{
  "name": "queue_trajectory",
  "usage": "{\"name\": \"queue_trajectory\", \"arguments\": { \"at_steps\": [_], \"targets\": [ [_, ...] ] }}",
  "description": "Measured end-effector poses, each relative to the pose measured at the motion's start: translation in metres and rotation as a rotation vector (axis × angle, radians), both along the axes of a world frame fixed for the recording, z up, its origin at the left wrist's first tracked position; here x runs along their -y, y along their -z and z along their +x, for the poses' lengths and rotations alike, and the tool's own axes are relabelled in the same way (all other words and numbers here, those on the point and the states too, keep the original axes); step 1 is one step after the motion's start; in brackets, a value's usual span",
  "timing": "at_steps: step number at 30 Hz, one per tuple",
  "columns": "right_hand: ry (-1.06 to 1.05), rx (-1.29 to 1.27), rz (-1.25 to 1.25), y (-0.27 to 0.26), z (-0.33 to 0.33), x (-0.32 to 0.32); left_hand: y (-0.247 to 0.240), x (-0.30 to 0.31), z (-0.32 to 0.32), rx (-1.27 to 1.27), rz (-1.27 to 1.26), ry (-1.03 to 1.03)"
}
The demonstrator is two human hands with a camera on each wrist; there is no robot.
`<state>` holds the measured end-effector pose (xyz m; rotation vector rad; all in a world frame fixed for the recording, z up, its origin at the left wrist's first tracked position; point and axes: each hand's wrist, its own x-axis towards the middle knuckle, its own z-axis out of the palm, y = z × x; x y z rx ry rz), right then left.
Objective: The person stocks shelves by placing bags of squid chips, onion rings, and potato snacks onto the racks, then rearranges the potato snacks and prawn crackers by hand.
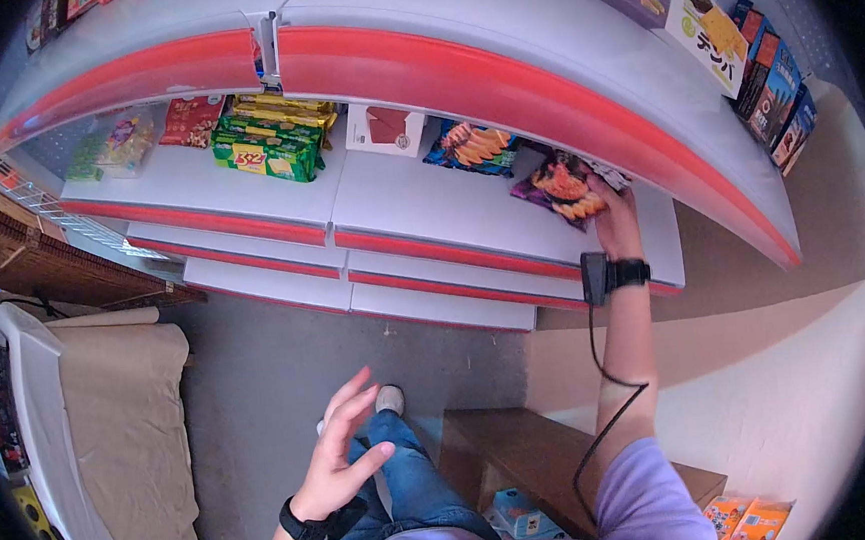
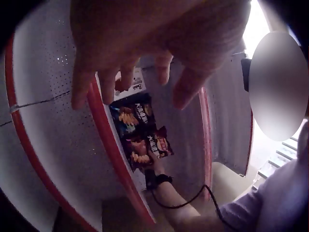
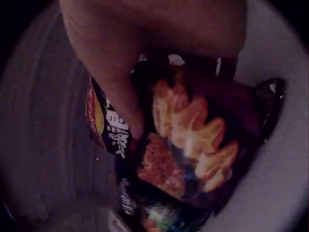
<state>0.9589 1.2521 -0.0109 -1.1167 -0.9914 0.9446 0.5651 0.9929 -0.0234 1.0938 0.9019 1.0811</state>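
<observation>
On the middle shelf in the head view, my right hand [image 1: 618, 219] grips a dark purple snack bag [image 1: 559, 187] at its right end. The right wrist view shows the thumb of that hand [image 3: 154, 38] lying over the bag [image 3: 193, 140], which has pictures of golden chips. A blue-black snack bag [image 1: 471, 148] lies to the left of it. My left hand [image 1: 343, 457] is held in the air above the floor, fingers apart, touching nothing. From the left wrist view, the left hand [image 2: 154, 43] hangs in front of the shelves, the purple bag [image 2: 141, 151] beyond it.
A white box [image 1: 384, 130], green packs [image 1: 266, 148] and a red pack [image 1: 191, 121] stand further left on the shelf. The red-edged upper shelf [image 1: 499, 75] overhangs the right hand. A brown wooden unit [image 1: 526, 454] stands low at the right, and a cable hangs from the right wrist.
</observation>
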Motion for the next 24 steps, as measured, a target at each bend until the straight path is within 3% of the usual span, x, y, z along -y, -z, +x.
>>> {"name": "queue_trajectory", "arguments": {
  "at_steps": [2, 6, 8, 12, 14, 18, 20, 21, 23, 24],
  "targets": [
    [-0.048, 0.063, -0.034, 0.011, 0.017, -0.019, 0.002, 0.006, -0.007, -0.076, -0.042, -0.016],
    [0.093, 0.313, -0.080, 0.038, 0.059, -0.047, 0.004, 0.016, -0.013, -0.043, -0.090, -0.042],
    [-0.205, 0.460, -0.072, 0.077, 0.113, -0.079, 0.006, 0.020, -0.014, -0.026, -0.122, -0.049],
    [-0.090, 0.637, 0.039, 0.075, 0.099, -0.091, 0.003, 0.021, -0.014, -0.016, -0.131, -0.064],
    [0.074, 1.462, -0.086, 0.024, 0.052, -0.063, 0.000, 0.020, -0.015, -0.016, -0.154, -0.071],
    [0.159, 1.622, -0.062, 0.042, 0.074, -0.082, 0.000, 0.019, -0.017, -0.004, -0.152, -0.067],
    [0.065, 1.736, -0.075, 0.046, 0.084, -0.088, 0.000, 0.019, -0.018, 0.005, -0.166, -0.060],
    [0.074, 1.734, -0.078, 0.052, 0.093, -0.091, 0.000, 0.020, -0.019, 0.004, -0.162, -0.053],
    [0.120, 1.560, 0.220, 0.069, 0.118, -0.097, -0.002, 0.021, -0.021, -0.001, -0.191, -0.042],
    [0.134, 1.562, 0.218, 0.063, 0.120, -0.093, -0.004, 0.022, -0.023, 0.001, -0.183, -0.031]
  ]
}}
